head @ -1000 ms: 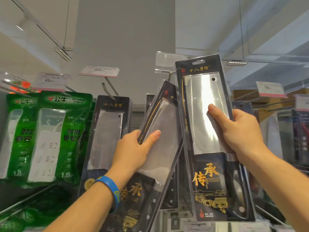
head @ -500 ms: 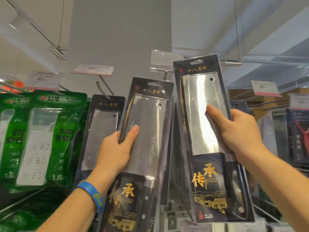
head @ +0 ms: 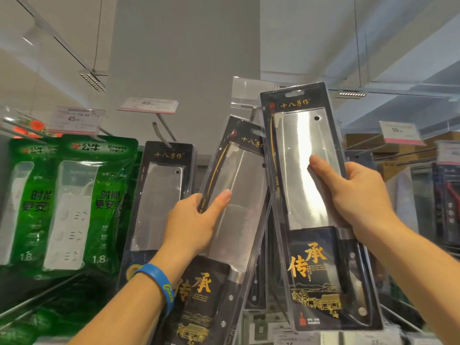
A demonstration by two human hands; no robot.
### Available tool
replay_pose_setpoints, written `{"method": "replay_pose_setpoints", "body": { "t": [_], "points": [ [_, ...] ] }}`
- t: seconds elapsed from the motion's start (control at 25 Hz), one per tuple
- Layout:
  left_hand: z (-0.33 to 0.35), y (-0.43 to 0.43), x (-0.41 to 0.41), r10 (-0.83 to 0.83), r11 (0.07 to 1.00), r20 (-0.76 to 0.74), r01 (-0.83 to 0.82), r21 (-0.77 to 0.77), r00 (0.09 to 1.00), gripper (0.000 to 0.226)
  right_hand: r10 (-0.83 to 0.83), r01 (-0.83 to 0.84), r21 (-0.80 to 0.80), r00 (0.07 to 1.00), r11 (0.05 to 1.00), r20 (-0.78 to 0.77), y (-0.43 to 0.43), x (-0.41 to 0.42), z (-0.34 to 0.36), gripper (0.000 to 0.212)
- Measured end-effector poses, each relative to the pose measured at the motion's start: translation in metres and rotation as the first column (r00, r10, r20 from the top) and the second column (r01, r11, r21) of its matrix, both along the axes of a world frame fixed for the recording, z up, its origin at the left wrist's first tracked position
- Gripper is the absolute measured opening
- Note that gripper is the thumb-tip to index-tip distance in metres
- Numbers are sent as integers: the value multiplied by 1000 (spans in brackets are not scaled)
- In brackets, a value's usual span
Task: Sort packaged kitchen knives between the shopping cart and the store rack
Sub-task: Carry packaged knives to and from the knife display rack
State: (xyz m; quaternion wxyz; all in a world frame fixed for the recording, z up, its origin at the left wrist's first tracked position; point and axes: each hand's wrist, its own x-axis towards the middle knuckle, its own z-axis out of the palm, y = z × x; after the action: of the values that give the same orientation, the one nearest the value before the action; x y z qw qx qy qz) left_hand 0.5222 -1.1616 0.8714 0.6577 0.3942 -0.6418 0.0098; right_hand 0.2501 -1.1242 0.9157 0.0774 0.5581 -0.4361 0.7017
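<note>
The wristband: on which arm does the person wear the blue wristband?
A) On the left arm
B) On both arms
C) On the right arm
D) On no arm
A: the blue wristband sits on the wrist just below the left hand, which holds a tilted knife package, while the wrist below the right hand is bare.

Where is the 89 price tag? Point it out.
In the head view, the 89 tag sits upper left of centre, above the hanging cleaver pack, right of the 45 tag.
</note>
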Motion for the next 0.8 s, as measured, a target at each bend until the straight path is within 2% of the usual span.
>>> {"method": "replay_pose_setpoints", "body": {
  "t": [0.08,0.24,0.44,0.64,0.8],
  "points": [
    [1,1,-2,-8,1000,6,8,20,1000,68,-11,11,-5,1000,1000,-8,1,-1,0,95],
    [6,-1,-6,-23,996,-1,23,90,1000,79,24,-23,-10,1000,1000,18,2,1,0,81],
    [1,0,-10,-25,996,-40,28,84,999,68,61,-61,2,998,998,23,2,2,-3,69],
    [-5,-2,2,-102,972,-286,157,177,953,66,4,-4,-14,1000,1000,3,2,-9,-9,90],
    [1,5,5,-52,986,-161,76,147,986,68,58,-58,21,998,998,21,3,-4,-3,79]
  ]
}}
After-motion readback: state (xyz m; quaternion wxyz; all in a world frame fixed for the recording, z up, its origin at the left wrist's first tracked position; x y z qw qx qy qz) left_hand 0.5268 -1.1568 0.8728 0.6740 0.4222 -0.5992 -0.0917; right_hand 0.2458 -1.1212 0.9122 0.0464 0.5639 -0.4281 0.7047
